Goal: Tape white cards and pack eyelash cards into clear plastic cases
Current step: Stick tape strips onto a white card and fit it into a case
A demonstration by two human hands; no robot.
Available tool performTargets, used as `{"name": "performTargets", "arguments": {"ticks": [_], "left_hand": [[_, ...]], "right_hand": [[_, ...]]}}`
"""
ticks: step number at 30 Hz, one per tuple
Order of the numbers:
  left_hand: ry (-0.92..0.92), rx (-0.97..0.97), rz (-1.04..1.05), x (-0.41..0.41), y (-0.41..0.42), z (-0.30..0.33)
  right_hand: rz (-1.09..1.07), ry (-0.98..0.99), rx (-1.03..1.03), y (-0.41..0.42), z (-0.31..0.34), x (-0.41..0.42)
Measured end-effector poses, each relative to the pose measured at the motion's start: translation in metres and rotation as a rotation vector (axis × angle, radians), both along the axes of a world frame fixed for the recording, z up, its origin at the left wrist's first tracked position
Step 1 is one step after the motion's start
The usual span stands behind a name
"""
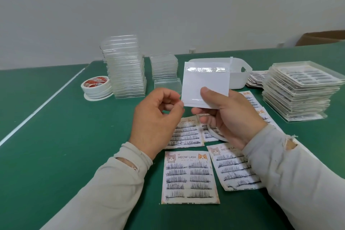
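Note:
My right hand (225, 115) holds a white card (205, 83) upright above the table, thumb on its face and fingers behind. A shiny strip of tape runs along the card's top edge, a thinner one near its bottom. My left hand (156, 117) pinches the card's lower left corner with curled fingers. Several eyelash cards printed MEOW LASH (189, 177) lie flat on the green table (56, 136) under my hands. Tall stacks of empty clear plastic cases (125, 67) stand at the back left. A stack of filled cases (298, 91) stands at the right.
A pile of tape rolls (96, 86) sits left of the empty cases. A white plastic basket (237, 74) stands behind the held card, loose eyelash cards (255, 78) beside it. A smaller case stack (164, 67) and a single case (168, 85) lie mid-back. A cardboard box (321, 38) is far right.

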State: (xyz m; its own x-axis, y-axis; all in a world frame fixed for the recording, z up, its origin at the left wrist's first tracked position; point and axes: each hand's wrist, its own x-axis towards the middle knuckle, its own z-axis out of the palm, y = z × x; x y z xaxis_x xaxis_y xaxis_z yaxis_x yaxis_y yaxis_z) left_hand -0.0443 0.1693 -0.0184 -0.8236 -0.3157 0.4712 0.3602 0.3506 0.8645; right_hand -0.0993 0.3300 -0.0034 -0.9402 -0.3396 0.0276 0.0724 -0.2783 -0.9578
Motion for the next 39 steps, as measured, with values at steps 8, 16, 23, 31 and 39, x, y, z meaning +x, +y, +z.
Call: {"name": "performTargets", "arguments": {"ticks": [8,16,23,31,39], "left_hand": [[-0.037,-0.021,0.030,-0.0021,-0.0023,-0.0020],[-0.066,0.014,0.040,-0.0011,-0.0008,0.0005],[-0.091,0.083,0.013,-0.0010,-0.0005,0.0011],[-0.045,0.122,0.029,0.0007,0.0005,0.0037],[0.068,-0.131,0.132,0.0016,-0.0010,0.0001]], "right_hand": [[0.000,0.037,0.018,-0.0013,0.0001,0.0018],[0.003,0.060,0.000,-0.0024,0.0001,0.0023],[0.006,0.091,-0.006,-0.0049,-0.0019,0.0035],[-0.017,0.042,-0.069,-0.0042,-0.0011,0.0024],[-0.014,0.058,-0.063,-0.0028,-0.0025,0.0024]]}}
